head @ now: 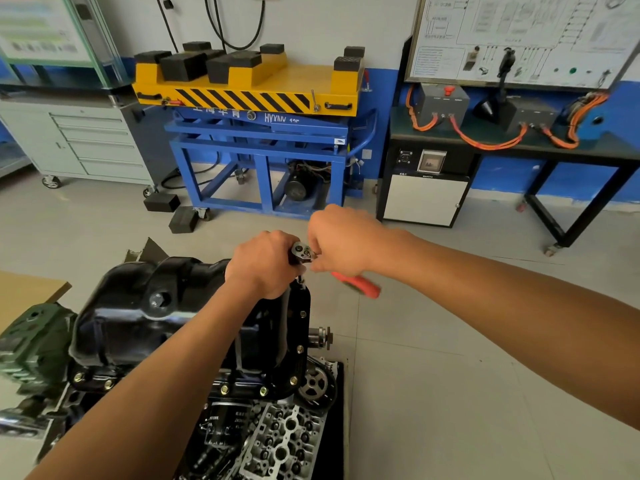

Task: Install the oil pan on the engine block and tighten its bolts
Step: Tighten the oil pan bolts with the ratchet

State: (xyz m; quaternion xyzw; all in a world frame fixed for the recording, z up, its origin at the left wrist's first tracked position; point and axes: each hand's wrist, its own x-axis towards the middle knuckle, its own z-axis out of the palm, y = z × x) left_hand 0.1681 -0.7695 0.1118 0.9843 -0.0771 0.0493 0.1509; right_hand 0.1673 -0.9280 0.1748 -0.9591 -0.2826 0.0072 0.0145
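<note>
Seen from the person's head, both forearms reach forward over an upturned engine block [242, 400] that stands on a black mat [341, 410] on the grey tiled floor [450, 375]. The glossy black oil pan [138, 306] sits on top of the block, covering it from the left edge to the right edge, with a drain plug [157, 301] in its side. Brass-coloured bolts [298, 348] stud the pan's flange along the near edge and up the right edge. At the far right corner of the pan, the left hand [263, 265] makes a clenched grip just below the metal head of a ratchet [301, 252], which stands upright on a thin shaft over the flange. The right hand [339, 244] is just beside it, its fingers curled and pinching at the ratchet head. The ratchet's red handle [356, 284], blurred, sticks out below this hand toward the right. Against the near side of the block sit an oil filter [225, 420], a toothed sprocket [317, 386] and a bare cylinder head [284, 438]. Well behind stand a yellow and blue lift table [249, 88], a grey drawer cabinet [86, 143] and a wiring display board [519, 39].
</note>
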